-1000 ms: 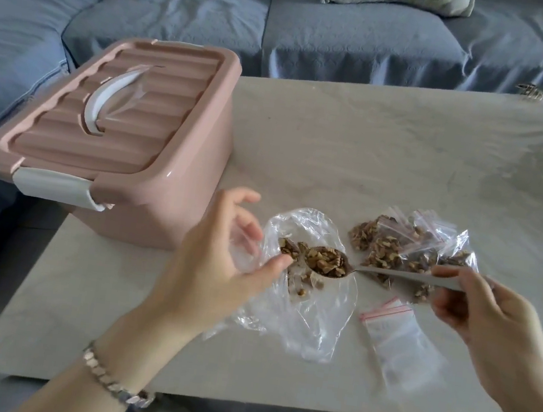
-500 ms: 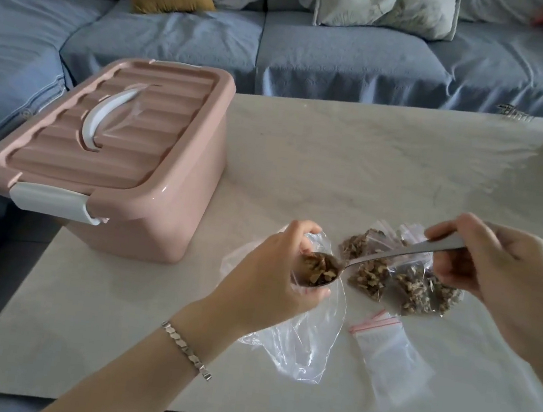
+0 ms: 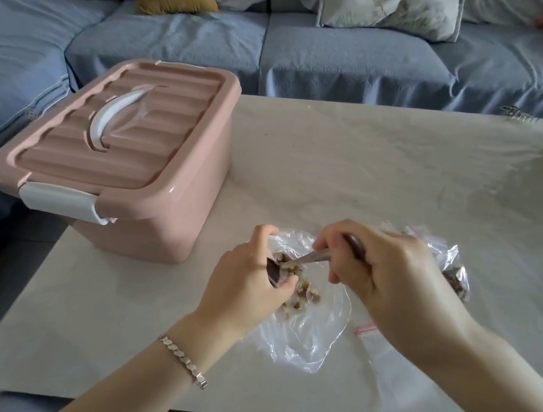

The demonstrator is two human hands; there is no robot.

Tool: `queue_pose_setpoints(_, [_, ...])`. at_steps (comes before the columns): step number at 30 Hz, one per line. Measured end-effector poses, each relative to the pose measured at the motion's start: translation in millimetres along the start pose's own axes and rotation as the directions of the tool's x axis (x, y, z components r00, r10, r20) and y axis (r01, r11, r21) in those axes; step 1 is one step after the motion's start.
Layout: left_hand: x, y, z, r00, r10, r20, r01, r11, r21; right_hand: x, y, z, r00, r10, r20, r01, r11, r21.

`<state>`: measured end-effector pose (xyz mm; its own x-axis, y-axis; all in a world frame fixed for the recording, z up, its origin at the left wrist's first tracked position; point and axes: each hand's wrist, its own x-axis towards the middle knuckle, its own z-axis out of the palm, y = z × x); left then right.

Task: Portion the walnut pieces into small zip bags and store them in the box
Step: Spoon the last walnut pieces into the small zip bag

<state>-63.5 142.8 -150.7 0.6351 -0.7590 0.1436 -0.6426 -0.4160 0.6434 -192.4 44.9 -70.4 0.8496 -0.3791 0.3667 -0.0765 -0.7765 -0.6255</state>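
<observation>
The walnut pieces (image 3: 303,296) are small, light, hard bits. They roll and spill fast, so scoop them, don't pinch them. Most lie in a little heap inside the big clear bag (image 3: 307,342), which lies flat on the worktop (image 3: 339,152) right under the hands. A few sit at the bowl end of the spoon (image 3: 308,258).

The right hand (image 3: 398,284) is clamped on the spoon handle, fingers curled tight round it. The left hand (image 3: 246,282) has its fingers and thumb curled close round the spoon's bowl (there may be a small bag between them, but I can't tell, the plastic is too thin to see there).

An empty zip bag (image 3: 394,360) w/ a red strip lies just beside the big bag, partly under the right arm. It looks thin, soft and slippery, so it will flop shut. I'd hold it at the mouth, next to the strip, and keep it open there. Filled zip bags (image 3: 457,282) peek out behind the right hand.

The pink box (image 3: 164,226) stands well apart on the left of the worktop. Its lid (image 3: 125,152) is on and the white latch (image 3: 60,203) is down, so it needs opening before any bag goes in. Behind it all is a blue sofa (image 3: 351,60).
</observation>
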Motion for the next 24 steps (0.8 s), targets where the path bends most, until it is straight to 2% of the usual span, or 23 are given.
queue_pose_setpoints(2, [-3,-5,-1,0.999,0.001,-0.05,-0.003,0.999,-0.035,-1,0,2,0.991,-0.133,0.031,0.135,0.984,-0.112])
queue_pose_setpoints(4, [-5,-12,0,0.995,-0.012,-0.095,0.006,0.999,-0.053,-4,2,-2,0.976,-0.216,-0.003,0.213,0.967,-0.14])
queue_pose_setpoints(6, [-3,-19,-1,0.991,-0.044,-0.13,0.035,0.997,-0.068,-9,5,-11,0.981,-0.169,-0.099,0.159,0.982,-0.102])
queue_pose_setpoints(9, [6,-24,-7,0.979,-0.143,-0.143,0.126,0.984,-0.124,-25,22,-20,0.97,0.004,-0.244,-0.012,0.999,-0.03])
queue_pose_setpoints(11, [15,-25,-8,0.978,-0.181,-0.104,0.174,0.982,-0.071,-36,39,-12,0.966,0.099,-0.238,-0.1,0.995,0.006])
queue_pose_setpoints(14, [25,-27,-1,0.978,-0.206,0.037,0.201,0.973,0.111,-49,68,13,0.966,0.204,-0.158,-0.201,0.979,0.036])
queue_pose_setpoints(17, [34,-33,6,0.944,-0.289,0.156,0.236,0.927,0.292,-51,90,33,0.97,0.2,-0.14,-0.206,0.978,-0.031])
queue_pose_setpoints(19, [41,-35,6,0.931,-0.325,0.167,0.251,0.901,0.353,-45,97,38,0.961,0.189,-0.203,-0.205,0.977,-0.064])
queue_pose_setpoints(22, [54,-36,4,0.931,-0.331,0.152,0.264,0.901,0.343,-32,102,39,0.949,0.152,-0.277,-0.193,0.973,-0.125])
queue_pose_setpoints(24, [61,-37,2,0.933,-0.335,0.131,0.293,0.918,0.268,-27,103,39,0.951,0.133,-0.28,-0.172,0.978,-0.121])
